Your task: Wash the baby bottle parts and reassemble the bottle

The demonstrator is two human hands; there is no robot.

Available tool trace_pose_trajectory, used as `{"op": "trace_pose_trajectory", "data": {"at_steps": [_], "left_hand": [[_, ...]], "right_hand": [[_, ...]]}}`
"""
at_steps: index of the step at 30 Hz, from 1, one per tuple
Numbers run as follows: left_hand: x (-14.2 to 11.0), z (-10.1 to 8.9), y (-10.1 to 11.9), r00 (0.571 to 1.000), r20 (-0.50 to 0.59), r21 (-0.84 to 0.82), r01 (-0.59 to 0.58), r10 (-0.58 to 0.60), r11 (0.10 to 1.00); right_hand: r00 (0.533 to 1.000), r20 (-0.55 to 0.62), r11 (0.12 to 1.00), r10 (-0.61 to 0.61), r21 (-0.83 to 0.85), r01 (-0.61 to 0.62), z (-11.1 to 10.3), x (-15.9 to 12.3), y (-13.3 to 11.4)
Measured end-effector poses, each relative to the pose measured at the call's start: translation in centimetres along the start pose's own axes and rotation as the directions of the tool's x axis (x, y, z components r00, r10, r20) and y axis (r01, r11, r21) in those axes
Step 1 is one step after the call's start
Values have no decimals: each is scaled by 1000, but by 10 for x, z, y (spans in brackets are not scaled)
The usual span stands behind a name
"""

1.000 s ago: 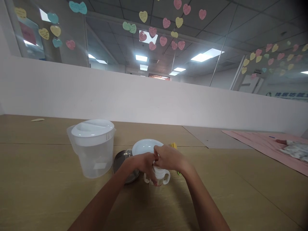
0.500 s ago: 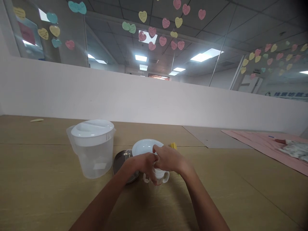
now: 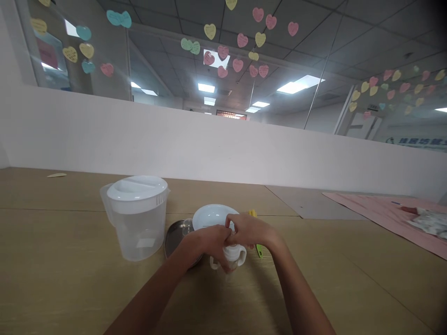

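Observation:
Both my hands meet over a white-topped two-handled training cup (image 3: 233, 255), which stands or hangs just above the wooden table. My left hand (image 3: 207, 244) wraps its near side, and the fingers of my right hand (image 3: 249, 231) curl down onto its top. The cup's lower part is clear and partly hidden by my left hand. Behind my hands are a white bowl (image 3: 212, 217) and a steel plate (image 3: 174, 239). A yellow-green utensil (image 3: 259, 250) lies mostly hidden beyond my right hand.
A clear plastic pitcher with a white lid (image 3: 138, 223) stands left of my hands on the wooden table (image 3: 331, 265). A small clear dome (image 3: 187, 226) sits on the plate. A pink mat (image 3: 380, 214) to the right holds a patterned cloth and a small hand.
My hands stay around the cup, with my right hand shifted slightly right. More of the green utensil shows beside it, and the whole view has tilted a little.

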State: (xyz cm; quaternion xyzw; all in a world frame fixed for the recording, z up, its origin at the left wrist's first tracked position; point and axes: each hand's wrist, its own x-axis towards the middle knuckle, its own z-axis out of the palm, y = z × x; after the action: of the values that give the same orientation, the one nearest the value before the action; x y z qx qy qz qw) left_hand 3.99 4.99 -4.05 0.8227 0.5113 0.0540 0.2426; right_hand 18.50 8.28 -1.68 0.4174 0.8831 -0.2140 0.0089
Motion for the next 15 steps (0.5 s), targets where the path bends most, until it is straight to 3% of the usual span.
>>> {"op": "trace_pose_trajectory", "data": {"at_steps": [2, 5, 7, 9, 11, 15], "left_hand": [[-7, -9, -5, 999, -33, 17, -14, 15, 1000], [-15, -25, -23, 976, -219, 93, 12, 9, 996], [-16, -29, -39, 943, -329, 170, 115, -54, 979], [-14, -27, -54, 898, -397, 206, 288, -189, 935], [-9, -18, -67, 870, -407, 203, 383, -278, 901], [-3, -3, -80, 885, -342, 174, 391, -317, 904]], "right_hand": [[1000, -3, 998, -21, 60, 21, -5, -3, 2], [997, -77, 997, -16, 81, 22, -11, -8, 5], [992, -124, 998, -10, 66, 18, -13, -11, 6], [994, -110, 998, -12, 58, 18, -13, -11, 7], [999, -45, 998, -17, 51, 19, -11, -8, 8], [998, 30, 997, -53, 51, 51, -3, -1, 7]]}}
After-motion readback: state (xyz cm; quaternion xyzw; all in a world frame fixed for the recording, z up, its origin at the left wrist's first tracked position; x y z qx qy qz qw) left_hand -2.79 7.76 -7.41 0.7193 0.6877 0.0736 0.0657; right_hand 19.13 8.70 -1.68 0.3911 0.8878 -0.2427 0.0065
